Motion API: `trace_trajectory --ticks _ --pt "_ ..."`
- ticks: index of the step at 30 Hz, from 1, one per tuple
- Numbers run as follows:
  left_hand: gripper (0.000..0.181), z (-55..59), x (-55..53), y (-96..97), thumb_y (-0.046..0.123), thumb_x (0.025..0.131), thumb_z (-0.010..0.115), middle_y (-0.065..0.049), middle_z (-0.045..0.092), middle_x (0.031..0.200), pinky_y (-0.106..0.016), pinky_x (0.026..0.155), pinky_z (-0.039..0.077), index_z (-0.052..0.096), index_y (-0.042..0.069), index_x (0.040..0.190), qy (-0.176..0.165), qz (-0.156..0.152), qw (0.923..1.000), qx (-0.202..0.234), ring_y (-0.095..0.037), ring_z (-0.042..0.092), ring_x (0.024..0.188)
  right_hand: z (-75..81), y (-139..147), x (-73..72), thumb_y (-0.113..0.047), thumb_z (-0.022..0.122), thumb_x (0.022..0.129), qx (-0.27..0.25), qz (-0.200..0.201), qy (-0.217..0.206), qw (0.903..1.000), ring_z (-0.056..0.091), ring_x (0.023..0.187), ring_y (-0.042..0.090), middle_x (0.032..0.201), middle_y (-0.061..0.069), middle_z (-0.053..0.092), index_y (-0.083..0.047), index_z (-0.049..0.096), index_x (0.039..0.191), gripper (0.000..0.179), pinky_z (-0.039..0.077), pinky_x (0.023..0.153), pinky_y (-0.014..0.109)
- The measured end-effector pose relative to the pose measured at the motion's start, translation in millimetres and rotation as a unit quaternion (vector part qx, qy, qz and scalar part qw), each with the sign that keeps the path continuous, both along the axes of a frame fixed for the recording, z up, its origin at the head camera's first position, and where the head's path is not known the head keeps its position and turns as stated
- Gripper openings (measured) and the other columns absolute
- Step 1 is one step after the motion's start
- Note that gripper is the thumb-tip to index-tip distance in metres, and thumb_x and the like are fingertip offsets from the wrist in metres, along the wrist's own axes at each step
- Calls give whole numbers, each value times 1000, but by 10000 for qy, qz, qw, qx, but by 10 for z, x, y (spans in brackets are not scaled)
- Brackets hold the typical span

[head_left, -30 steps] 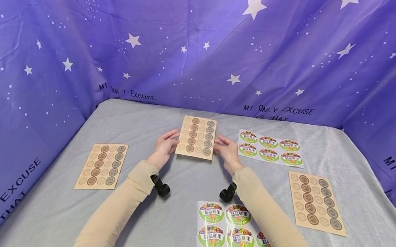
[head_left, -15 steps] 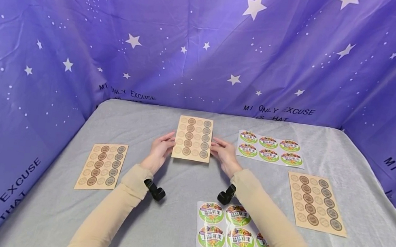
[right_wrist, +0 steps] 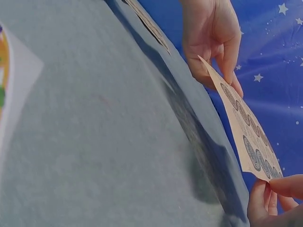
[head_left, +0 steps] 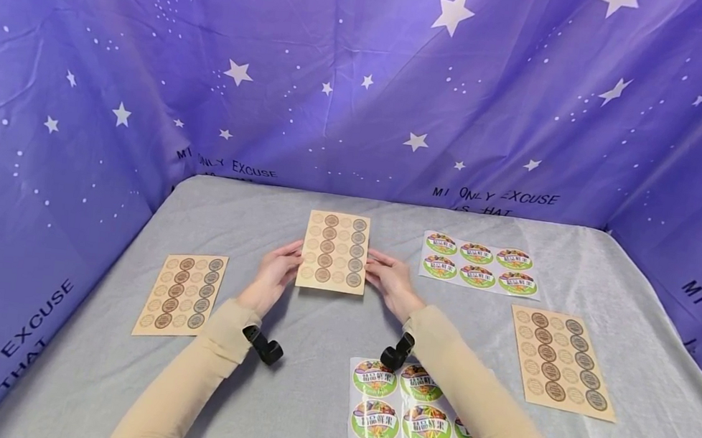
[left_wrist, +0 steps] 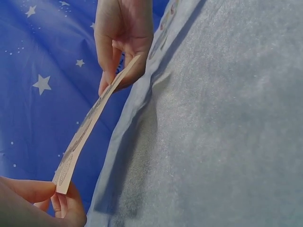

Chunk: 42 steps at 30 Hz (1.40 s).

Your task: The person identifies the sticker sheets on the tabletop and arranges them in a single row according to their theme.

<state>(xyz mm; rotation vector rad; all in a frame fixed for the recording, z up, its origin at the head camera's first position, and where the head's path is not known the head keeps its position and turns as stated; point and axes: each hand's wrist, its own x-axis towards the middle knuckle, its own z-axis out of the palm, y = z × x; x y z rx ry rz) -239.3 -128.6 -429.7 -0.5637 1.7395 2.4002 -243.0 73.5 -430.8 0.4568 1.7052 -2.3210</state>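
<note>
The two hands are holding one sheet together: the left hand (head_left: 274, 274) pinches its left edge between thumb and fingers, and the right hand (head_left: 392, 281) pinches its right edge in the same way. This held sticker sheet (head_left: 335, 252) is of kraft-brown colour, with round labels in four columns, some pale, some dark brown and grey. It is lifted above the grey cloth-covered tabletop (head_left: 298, 394), over the far middle part; in the left wrist view it looks slightly bent, and a shadow lies below.

Behind the hands come beige sleeves (head_left: 183, 380), and at each wrist there is a small black camera (head_left: 263, 345).

To the left of the left hand, a similar brown sheet (head_left: 180, 296) lies flat. Near the right hand, just beyond it to the right, lies a white sheet with six colourful fruit labels (head_left: 481, 264). Closer to the person is another fruit-label sheet (head_left: 375, 421), partly covered by the right forearm. Farther right lies one more brown sheet (head_left: 562, 360). A purple curtain (head_left: 360, 25) with white stars surrounds the tabletop.
</note>
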Motion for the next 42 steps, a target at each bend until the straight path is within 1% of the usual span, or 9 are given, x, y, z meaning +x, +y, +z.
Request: trace_trajectory --ticks 4,9,14,17,27,30,33,35,42 --pt "47 -8 43 -60 -11 83 46 -9 51 106 -19 69 47 46 2 128 1 -39 9999 104 -6 56 77 -10 -47 39 15 50 79 -123 11 13 9999 59 76 11 97 13 59 2 50 122 45 47 84 29" --pt "48 -18 104 -130 -11 83 44 -12 50 113 -19 69 47 44 2 129 -31 -58 9999 97 -6 57 77 -9 -113 100 15 50 79 -211 83 40 9997 60 78 13 98 15 60 3 50 122 45 48 83 29" --pt "48 -14 180 -199 -11 83 44 -14 49 116 -19 68 47 43 1 129 -113 28 9998 133 -5 57 75 -22 -175 156 14 50 79 -273 160 -25 9995 60 78 13 95 12 58 2 51 122 44 49 81 28" --pt "49 -6 232 -241 -10 83 43 -13 48 116 -18 68 47 42 2 130 -141 -18 9999 50 -5 56 76 -31 -214 185 14 50 79 -346 206 -77 9992 59 79 14 94 12 57 2 51 122 45 49 82 29" --pt "50 32 391 -391 -10 84 41 -3 54 100 -19 69 47 37 1 133 -148 -78 9995 264 -5 57 74 -16 -355 269 14 52 78 -382 322 -163 9986 60 87 19 108 22 56 0 52 121 46 48 83 30" --pt "51 34 419 -439 -10 85 40 -10 51 112 -19 71 46 34 1 134 -155 -153 9995 245 -4 57 76 -21 -405 285 15 52 77 -402 342 -182 9984 60 88 20 110 23 55 0 52 121 47 48 83 31" --pt "51 45 452 -487 -9 86 38 -16 41 128 -19 73 44 31 1 136 -174 -248 9993 225 -4 56 78 -33 -453 300 15 52 77 -391 365 -189 9984 60 89 21 109 23 56 0 52 121 46 48 83 32" --pt "52 50 477 -524 -9 86 38 -18 36 132 -19 74 44 29 1 136 -196 -292 9991 219 -4 56 79 -43 -483 312 15 51 78 -420 423 -159 9981 60 89 21 109 24 56 1 52 121 46 48 83 32" --pt "53 74 585 -644 -9 86 38 -10 46 118 -19 74 45 28 0 137 -259 -251 9992 148 -3 56 80 -53 -584 361 14 52 78 -396 616 -158 9972 60 88 19 108 23 56 2 51 121 45 48 83 33"
